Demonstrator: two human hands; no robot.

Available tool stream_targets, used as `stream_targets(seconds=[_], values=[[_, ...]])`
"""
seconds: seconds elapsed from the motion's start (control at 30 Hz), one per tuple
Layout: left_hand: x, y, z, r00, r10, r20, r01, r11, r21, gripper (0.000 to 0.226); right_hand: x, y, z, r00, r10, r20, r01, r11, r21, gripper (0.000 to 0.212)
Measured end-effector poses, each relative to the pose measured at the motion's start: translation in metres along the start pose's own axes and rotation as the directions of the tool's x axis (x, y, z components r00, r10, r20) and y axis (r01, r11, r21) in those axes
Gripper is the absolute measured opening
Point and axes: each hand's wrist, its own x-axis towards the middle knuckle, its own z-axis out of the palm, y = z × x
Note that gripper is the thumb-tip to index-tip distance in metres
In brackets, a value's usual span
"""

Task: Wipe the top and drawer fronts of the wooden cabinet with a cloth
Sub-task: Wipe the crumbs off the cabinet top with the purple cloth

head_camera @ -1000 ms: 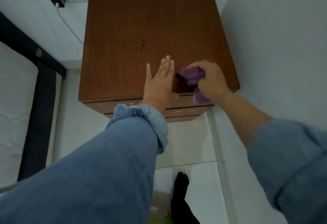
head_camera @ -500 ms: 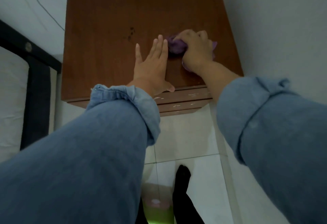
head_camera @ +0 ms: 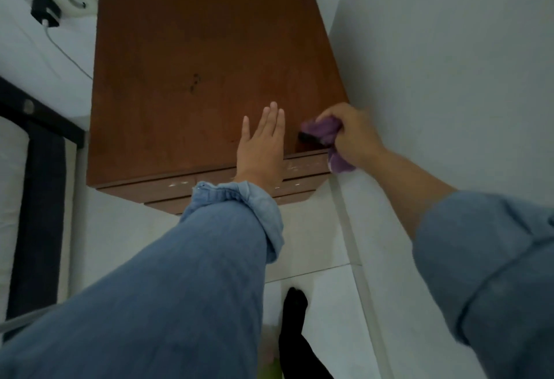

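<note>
I look down on a brown wooden cabinet (head_camera: 186, 58) standing against the white wall, with its drawer fronts (head_camera: 168, 188) showing as narrow strips below the front edge. My left hand (head_camera: 262, 148) lies flat on the top near the front edge, fingers straight and holding nothing. My right hand (head_camera: 352, 134) is at the front right corner of the top, closed around a bunched purple cloth (head_camera: 322, 131). Part of the cloth hangs down over the front edge. A small dark mark (head_camera: 194, 82) sits in the middle of the top.
A white wall (head_camera: 449, 64) runs close along the cabinet's right side. A wall socket with a black charger (head_camera: 46, 14) and white cable is at the upper left. A dark bed frame (head_camera: 42, 198) stands left. White floor tiles (head_camera: 311, 243) and my black-socked foot (head_camera: 295, 312) are below.
My right hand has pulled the cloth back from the middle right of the top to the front right corner. My left hand has stayed flat on the top.
</note>
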Motion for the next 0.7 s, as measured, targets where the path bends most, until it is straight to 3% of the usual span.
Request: stream_targets(seconds=[0.07, 0.2, 0.3, 0.37, 0.5, 0.7], values=[[0.013, 0.004, -0.005, 1.0, 0.015, -0.013, -0.015, 1.0, 0.005, 0.097, 0.026, -0.01, -0.013, 1.0, -0.013, -0.022, 0.014, 0.999, 0.05, 0.049], [0.026, 0.005, -0.006, 0.998, 0.054, -0.02, -0.052, 0.994, 0.093, 0.105, 0.086, -0.032, -0.015, 0.998, -0.026, -0.056, 0.023, 0.998, -0.064, 0.045], [0.025, 0.009, -0.003, 0.998, 0.054, -0.024, -0.051, 0.993, 0.105, 0.104, 0.099, -0.03, -0.003, 0.996, -0.035, 0.077, 0.052, 0.972, -0.23, 0.046], [0.027, 0.01, -0.003, 0.999, 0.045, -0.015, -0.043, 0.994, 0.099, 0.105, 0.09, -0.023, 0.006, 0.994, 0.018, 0.111, 0.016, 0.952, -0.304, 0.046], [0.03, 0.008, -0.01, 1.0, -0.019, 0.017, 0.018, 0.998, 0.06, 0.111, 0.049, -0.009, 0.014, 0.993, -0.1, 0.065, 0.117, 0.919, -0.376, 0.04], [0.016, 0.017, -0.008, 0.994, -0.11, -0.017, 0.11, 0.994, -0.002, 0.105, -0.026, 0.01, 0.011, 0.99, -0.136, 0.029, 0.139, 0.94, -0.312, 0.038]])
